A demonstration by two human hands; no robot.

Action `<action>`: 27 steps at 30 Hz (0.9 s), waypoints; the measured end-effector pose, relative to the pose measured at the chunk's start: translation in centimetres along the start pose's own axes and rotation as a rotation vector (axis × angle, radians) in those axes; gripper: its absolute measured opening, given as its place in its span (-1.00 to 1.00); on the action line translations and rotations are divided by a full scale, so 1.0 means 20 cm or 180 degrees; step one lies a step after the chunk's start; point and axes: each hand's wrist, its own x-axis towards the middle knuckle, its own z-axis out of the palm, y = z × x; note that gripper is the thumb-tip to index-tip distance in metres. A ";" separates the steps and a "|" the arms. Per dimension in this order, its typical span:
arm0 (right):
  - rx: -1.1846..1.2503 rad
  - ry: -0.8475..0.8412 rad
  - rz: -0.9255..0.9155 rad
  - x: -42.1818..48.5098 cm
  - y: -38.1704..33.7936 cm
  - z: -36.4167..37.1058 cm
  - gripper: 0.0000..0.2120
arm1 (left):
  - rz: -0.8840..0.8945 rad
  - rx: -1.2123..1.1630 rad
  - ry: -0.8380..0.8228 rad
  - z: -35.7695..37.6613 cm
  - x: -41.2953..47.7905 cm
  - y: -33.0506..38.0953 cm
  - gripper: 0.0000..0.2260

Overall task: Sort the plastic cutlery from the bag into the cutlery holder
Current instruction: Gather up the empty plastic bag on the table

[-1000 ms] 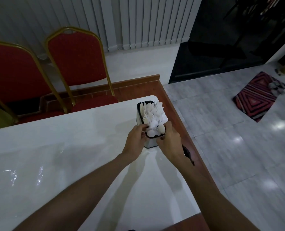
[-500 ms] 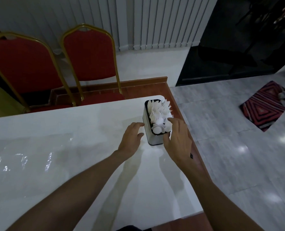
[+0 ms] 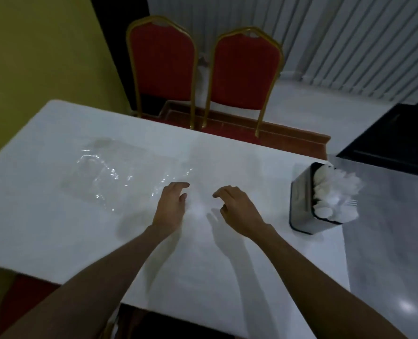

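The dark cutlery holder (image 3: 302, 204) stands at the right edge of the white table (image 3: 203, 265), packed with white plastic cutlery (image 3: 335, 192). A clear plastic bag (image 3: 115, 172) lies flat on the table's left half and looks empty. My left hand (image 3: 172, 204) hovers over the table just right of the bag, fingers apart, holding nothing. Beside it, my right hand (image 3: 237, 209) is also empty with loosely curled fingers, well left of the holder.
Two red chairs with gold frames (image 3: 164, 67) (image 3: 244, 72) stand behind the table. A yellow wall (image 3: 32, 57) is at the left and vertical blinds (image 3: 361, 45) at the back right. Grey tiled floor (image 3: 393, 241) lies past the table's right edge.
Both hands have let go of the holder and moved left to the middle of the table. The view has swung left, so the bag is now in sight.
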 end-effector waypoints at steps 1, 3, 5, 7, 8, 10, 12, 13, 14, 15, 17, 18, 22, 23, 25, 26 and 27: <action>-0.0009 -0.0163 -0.0067 0.06 -0.05 0.05 -0.63 | -0.0115 0.0031 0.0099 -0.04 -0.02 -0.08 -0.74; -0.0034 -0.0415 -0.0155 0.18 -0.14 0.16 -0.58 | -0.0235 0.0126 0.0283 -0.11 -0.09 -0.25 -0.73; -0.0107 -0.0668 -0.0177 0.30 -0.22 0.27 -0.50 | -0.0228 0.0237 0.0387 -0.15 -0.15 -0.39 -0.69; -0.0252 -0.0990 -0.0139 0.41 -0.28 0.39 -0.44 | -0.0158 0.0593 0.0337 -0.18 -0.18 -0.54 -0.64; -0.0374 -0.1092 -0.0151 0.47 -0.31 0.45 -0.42 | -0.0118 0.0855 0.0212 -0.19 -0.17 -0.61 -0.62; -0.0584 -0.1224 -0.0181 0.58 -0.37 0.57 -0.39 | -0.0246 0.1293 -0.0184 -0.22 -0.13 -0.75 -0.56; -0.0682 -0.1279 -0.0090 0.61 -0.40 0.64 -0.42 | -0.0358 0.1554 -0.0457 -0.24 -0.10 -0.85 -0.53; -0.0688 -0.1314 -0.0028 0.61 -0.41 0.66 -0.45 | -0.0318 0.1647 -0.0582 -0.25 -0.09 -0.89 -0.53; -0.0711 -0.1361 0.0015 0.60 -0.41 0.69 -0.48 | -0.0229 0.1692 -0.0686 -0.26 -0.10 -0.94 -0.52; -0.0748 -0.1364 0.0034 0.58 -0.42 0.72 -0.49 | -0.0128 0.1716 -0.0754 -0.27 -0.10 -0.98 -0.51; -0.0865 -0.1137 -0.0005 0.53 -0.43 0.75 -0.55 | 0.0065 0.1742 -0.0759 -0.30 -0.11 -1.04 -0.48; -0.0899 -0.1005 -0.0015 0.50 -0.44 0.76 -0.61 | 0.0155 0.1735 -0.0732 -0.32 -0.11 -1.06 -0.49; -0.1046 -0.0625 -0.0129 0.44 -0.54 0.70 -0.76 | 0.0420 0.1508 -0.0374 -0.40 -0.09 -1.08 -0.65; -0.0980 -0.0708 -0.0080 0.47 -0.57 0.67 -0.73 | 0.0412 0.1431 -0.0225 -0.42 -0.06 -1.09 -0.73; -0.0789 -0.0888 0.0058 0.55 -0.56 0.64 -0.74 | 0.0265 0.1346 0.0020 -0.45 0.00 -1.10 -0.79; -0.0644 -0.0799 0.0150 0.60 -0.55 0.64 -0.77 | 0.0168 0.1344 0.0047 -0.45 0.03 -1.12 -0.70; -0.0497 -0.0622 0.0245 0.66 -0.54 0.64 -0.81 | 0.0117 0.1371 0.0006 -0.45 0.05 -1.13 -0.61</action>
